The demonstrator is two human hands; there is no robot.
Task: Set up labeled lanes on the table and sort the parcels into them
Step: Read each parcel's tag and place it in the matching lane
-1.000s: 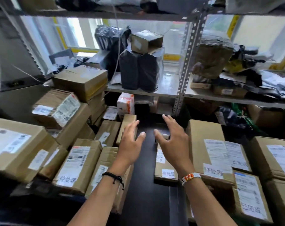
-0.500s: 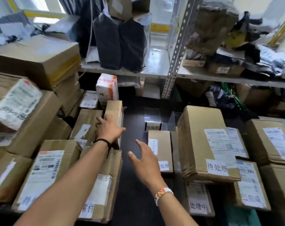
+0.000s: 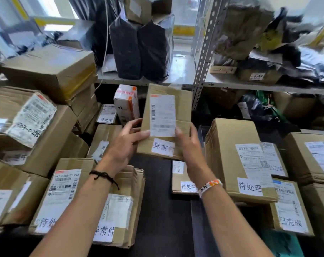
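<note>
Plainly, both hands gripped one flat cardboard parcel point(image 3: 166, 108), lifted clear of the dark table point(image 3: 157, 210) and tilted with its labelled face toward the camera. The left hand point(image 3: 126, 145) clasped the lower left edge, thumb across the front and fingers curled behind. The right hand point(image 3: 191, 145) clasped the lower right edge, thumb tip pressed on the corner of the shipping label point(image 3: 163, 115). Between the two hands, low on the parcel, sat a white tag point(image 3: 163, 147) reading 异常件.

Just beyond the left fingers stood a white and orange carton point(image 3: 127, 104). Under the right wrist lay a small box point(image 3: 178, 175) tagged 待处理, flat on the table. Right of the grip sat a big box point(image 3: 235, 156), also tagged 待处理. Beneath the left forearm lay a low box point(image 3: 124, 210) tagged 异常件, with more brown boxes stacked further left. Above the grip ran a metal shelf point(image 3: 179, 71) bearing two black bags point(image 3: 140, 51). A black cord point(image 3: 101, 176) circled the left wrist and a beaded band point(image 3: 210, 185) the right.
</note>
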